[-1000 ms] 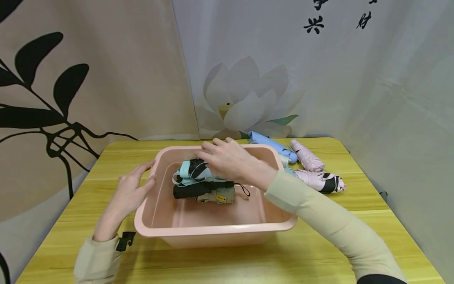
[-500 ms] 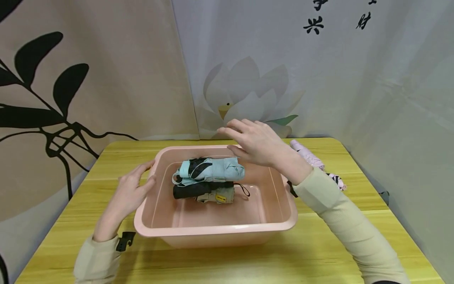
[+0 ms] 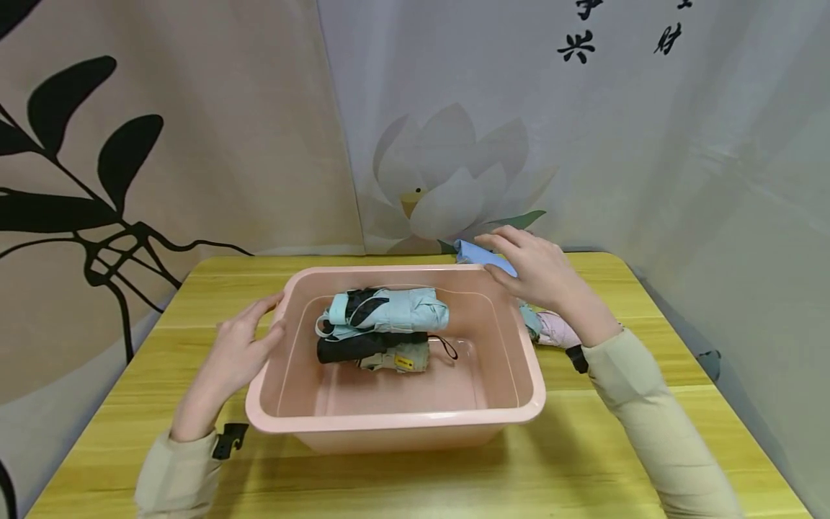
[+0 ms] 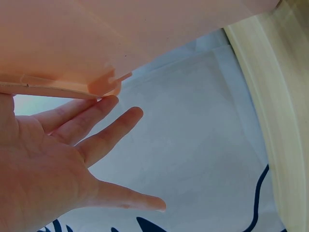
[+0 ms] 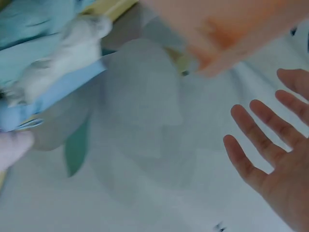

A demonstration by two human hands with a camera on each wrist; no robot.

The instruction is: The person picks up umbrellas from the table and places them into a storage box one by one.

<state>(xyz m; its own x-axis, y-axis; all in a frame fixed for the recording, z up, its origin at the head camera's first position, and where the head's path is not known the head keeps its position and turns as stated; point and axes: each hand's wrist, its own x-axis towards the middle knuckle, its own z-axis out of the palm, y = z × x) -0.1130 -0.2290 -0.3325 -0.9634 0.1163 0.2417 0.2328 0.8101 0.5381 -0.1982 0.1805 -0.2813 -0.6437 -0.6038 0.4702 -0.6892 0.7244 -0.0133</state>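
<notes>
Yellow wood bench [image 3: 389,483] carries the pink tub [image 3: 395,422] between the hands: left hand [image 3: 240,349] touches it, fingers straight; right hand [image 3: 537,268] spread, holding nothing. Light blue umbrella [image 3: 402,311], black umbrella [image 3: 344,347], beige umbrella [image 3: 385,359] lie folded inside, between hands; blue bundle [image 3: 475,252] beyond right hand. Reads as between grasps; next likely calls for right fingers closing round that.
</notes>
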